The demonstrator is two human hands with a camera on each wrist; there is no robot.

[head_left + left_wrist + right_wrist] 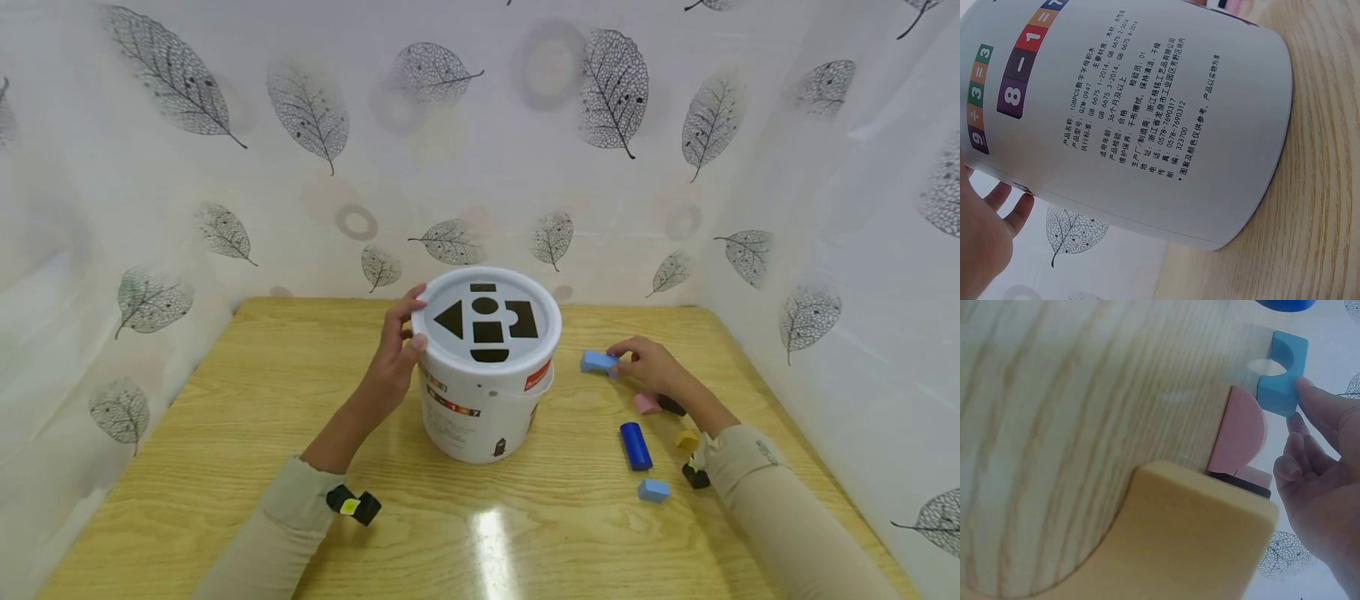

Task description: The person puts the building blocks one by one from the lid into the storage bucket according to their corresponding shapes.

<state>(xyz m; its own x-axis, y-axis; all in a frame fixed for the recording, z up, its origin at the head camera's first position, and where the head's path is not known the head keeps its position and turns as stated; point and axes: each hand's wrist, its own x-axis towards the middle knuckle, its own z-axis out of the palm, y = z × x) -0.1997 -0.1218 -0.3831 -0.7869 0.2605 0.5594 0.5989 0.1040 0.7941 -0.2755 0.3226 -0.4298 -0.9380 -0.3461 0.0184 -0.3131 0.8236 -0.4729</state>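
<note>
A white bucket [468, 417] with a shape-sorter lid [450, 350] stands on the table. My left hand [396, 346] grips its left side at the rim, fingers by the lid edge and thumb nearer me. The left wrist view shows printed text on the bucket wall [1147, 125] and part of the left hand [988, 240]. To the right of the bucket, my right hand [651, 367] pinches one end of a light blue arch block [596, 361] between thumb and fingers. The half-round cutout of the arch block [1282, 394] shows in the right wrist view.
Near the right forearm lie a pink half-round block [647, 404], a dark block [672, 406], a yellow block [686, 440], a dark blue cylinder [636, 446] and a light blue block [653, 490]. A leaf-patterned curtain [480, 167] surrounds the wooden table [225, 417].
</note>
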